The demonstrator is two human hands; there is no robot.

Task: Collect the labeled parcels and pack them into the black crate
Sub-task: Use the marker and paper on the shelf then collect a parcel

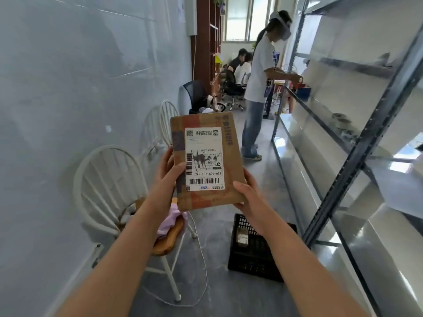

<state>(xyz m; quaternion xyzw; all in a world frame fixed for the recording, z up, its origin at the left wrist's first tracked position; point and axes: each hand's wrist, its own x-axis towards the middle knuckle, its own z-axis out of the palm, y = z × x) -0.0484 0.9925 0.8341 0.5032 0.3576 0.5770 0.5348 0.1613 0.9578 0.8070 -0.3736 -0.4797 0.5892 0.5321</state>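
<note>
— Where are we? A narrow aisle, pale wall to our left, grey metal shelving (357, 138) along the right.

— And the parcel? We hold the flat cardboard parcel (206, 160) up at chest height, its white shipping label (204, 159) facing us upside down. Our left hand (166, 172) grips its left edge, thumb across the label's corner; our right hand (248, 193) clasps the lower right corner.

— The crate? The black crate (256, 252) sits on the floor below, beside the shelving, one small parcel (242, 236) inside.

— Around it? A white chair (109, 186) with lilac cloth (170, 219) to the left; a person in a headset (261, 72) stands further down the aisle.
</note>
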